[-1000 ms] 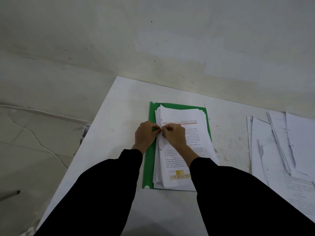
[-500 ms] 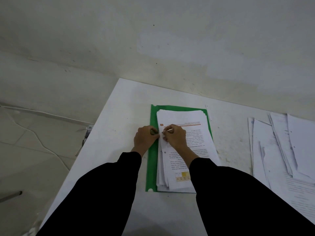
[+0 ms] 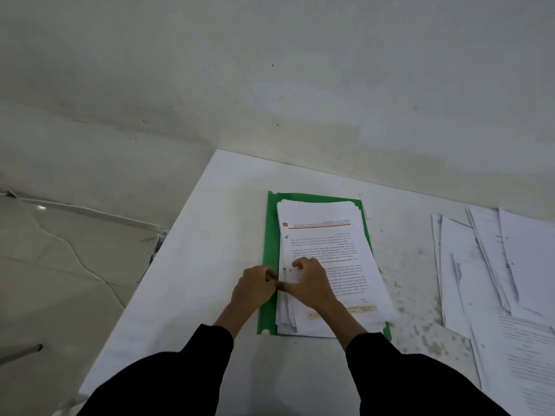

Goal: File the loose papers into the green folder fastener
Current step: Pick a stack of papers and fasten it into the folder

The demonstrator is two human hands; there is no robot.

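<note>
Hands meet at the near punch hole: our left hand pinches something small, seemingly the fastener prong, while our right hand presses the paper stack flat on the green folder. We should thread squarely, keeping the sheets aligned.

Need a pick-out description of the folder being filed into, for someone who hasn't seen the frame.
On the white table, look at its middle, left of the loose white sheets spread at the right edge. The flat green plastic folder lies under a thick stack of printed pages. It is the only coloured item, showing as a green border around that stack.
</note>
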